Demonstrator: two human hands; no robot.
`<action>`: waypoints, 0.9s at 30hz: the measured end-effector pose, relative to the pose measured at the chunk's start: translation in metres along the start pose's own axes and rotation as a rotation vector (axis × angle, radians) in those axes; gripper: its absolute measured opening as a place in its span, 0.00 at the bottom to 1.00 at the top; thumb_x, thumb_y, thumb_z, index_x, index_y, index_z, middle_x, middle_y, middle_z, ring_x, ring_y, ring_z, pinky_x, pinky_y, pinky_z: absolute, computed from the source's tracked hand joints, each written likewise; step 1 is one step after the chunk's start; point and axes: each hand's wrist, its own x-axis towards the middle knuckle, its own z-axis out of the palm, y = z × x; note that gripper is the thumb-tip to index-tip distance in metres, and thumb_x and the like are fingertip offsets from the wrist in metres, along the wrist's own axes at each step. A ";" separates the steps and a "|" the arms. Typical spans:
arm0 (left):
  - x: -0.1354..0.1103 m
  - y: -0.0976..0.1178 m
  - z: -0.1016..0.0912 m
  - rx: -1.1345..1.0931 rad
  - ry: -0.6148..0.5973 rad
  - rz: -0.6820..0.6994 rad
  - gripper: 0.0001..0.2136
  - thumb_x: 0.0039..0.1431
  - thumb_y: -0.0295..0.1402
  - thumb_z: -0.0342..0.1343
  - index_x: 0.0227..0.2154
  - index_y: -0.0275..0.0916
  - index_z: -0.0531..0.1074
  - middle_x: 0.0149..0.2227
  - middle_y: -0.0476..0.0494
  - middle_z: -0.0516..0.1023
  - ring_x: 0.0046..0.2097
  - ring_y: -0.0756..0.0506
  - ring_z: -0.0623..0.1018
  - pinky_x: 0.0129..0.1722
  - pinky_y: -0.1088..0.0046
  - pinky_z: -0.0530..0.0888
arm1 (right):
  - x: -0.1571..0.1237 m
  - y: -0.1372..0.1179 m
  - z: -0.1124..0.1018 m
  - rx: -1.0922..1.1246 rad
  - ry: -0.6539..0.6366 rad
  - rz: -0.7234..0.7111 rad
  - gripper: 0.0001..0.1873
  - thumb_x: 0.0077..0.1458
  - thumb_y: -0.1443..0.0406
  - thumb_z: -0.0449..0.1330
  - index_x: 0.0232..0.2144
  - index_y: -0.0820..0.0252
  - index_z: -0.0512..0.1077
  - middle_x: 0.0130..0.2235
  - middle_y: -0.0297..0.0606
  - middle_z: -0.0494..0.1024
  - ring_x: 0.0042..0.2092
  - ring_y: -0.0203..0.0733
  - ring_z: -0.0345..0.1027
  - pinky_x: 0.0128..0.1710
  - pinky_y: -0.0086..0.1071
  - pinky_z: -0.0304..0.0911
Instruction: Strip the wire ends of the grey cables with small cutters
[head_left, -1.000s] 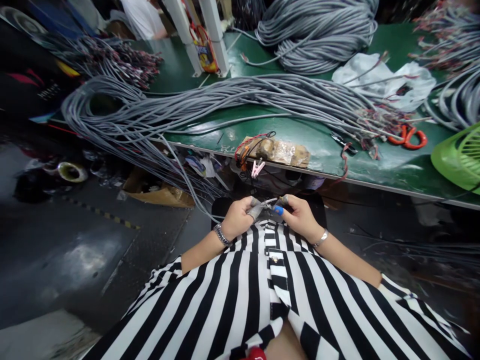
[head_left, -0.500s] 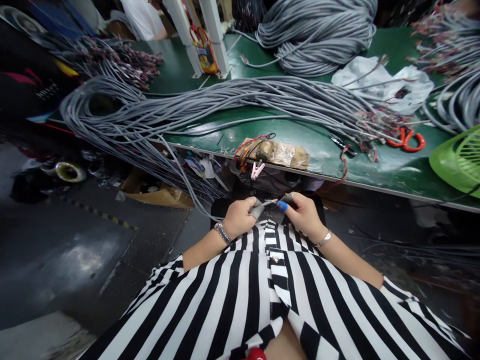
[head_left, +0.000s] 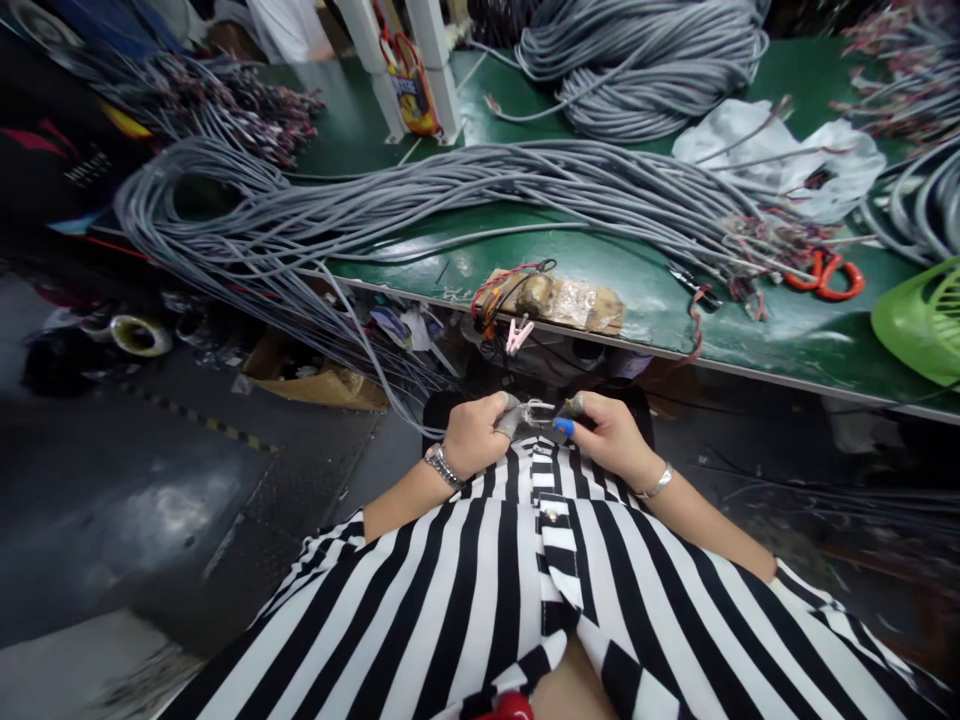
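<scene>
Close to the striped shirt, my left hand (head_left: 477, 438) pinches the end of a grey cable, with grey coverings on its fingers. Thin whitish wires (head_left: 538, 408) stick out from it to the right, spread apart. My right hand (head_left: 609, 432) faces it, thumb and forefinger closed at the tips of these wires. It wears a blue cover on the thumb and a grey one on the forefinger. One wire seems to run into its pinch; the exact contact is too small to make out. A grey cable (head_left: 375, 375) hangs from the bench toward my left hand.
A long bundle of grey cables (head_left: 465, 190) lies along the green bench (head_left: 645, 300). Orange-handled scissors (head_left: 836, 280), a green plastic basket (head_left: 919, 325) and a taped block (head_left: 577, 300) with a pink clip (head_left: 517, 335) are near its front edge. Below is a cardboard box (head_left: 322, 385).
The wires between my hands have fanned out, where they were close together before. My hands have drawn slightly apart. The view has shifted a little.
</scene>
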 end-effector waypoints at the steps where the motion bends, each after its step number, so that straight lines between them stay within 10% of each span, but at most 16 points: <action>1: 0.001 0.000 0.000 0.014 -0.005 0.003 0.06 0.54 0.30 0.53 0.34 0.40 0.74 0.31 0.46 0.79 0.34 0.47 0.77 0.33 0.75 0.69 | 0.000 -0.003 0.000 0.024 -0.022 -0.038 0.11 0.55 0.59 0.57 0.25 0.59 0.69 0.25 0.34 0.70 0.28 0.36 0.63 0.30 0.30 0.59; 8: 0.009 -0.015 0.002 0.081 -0.015 -0.148 0.06 0.56 0.32 0.53 0.32 0.40 0.74 0.28 0.46 0.79 0.32 0.47 0.77 0.31 0.75 0.68 | -0.001 -0.026 0.000 0.183 -0.046 -0.191 0.12 0.57 0.58 0.56 0.26 0.58 0.70 0.26 0.35 0.70 0.28 0.36 0.63 0.29 0.30 0.59; 18: -0.002 -0.012 0.004 0.095 0.138 0.085 0.09 0.58 0.35 0.53 0.34 0.39 0.76 0.32 0.43 0.81 0.35 0.47 0.78 0.36 0.74 0.71 | -0.004 -0.008 -0.008 -0.398 0.084 -0.017 0.12 0.55 0.59 0.56 0.23 0.58 0.65 0.26 0.35 0.67 0.28 0.37 0.59 0.28 0.30 0.52; 27: -0.003 -0.007 0.005 0.134 0.130 0.181 0.07 0.55 0.31 0.53 0.33 0.38 0.76 0.28 0.44 0.79 0.32 0.47 0.77 0.32 0.74 0.70 | -0.002 -0.013 0.002 -0.188 -0.034 -0.106 0.13 0.55 0.58 0.56 0.23 0.58 0.65 0.25 0.34 0.66 0.27 0.36 0.59 0.28 0.30 0.53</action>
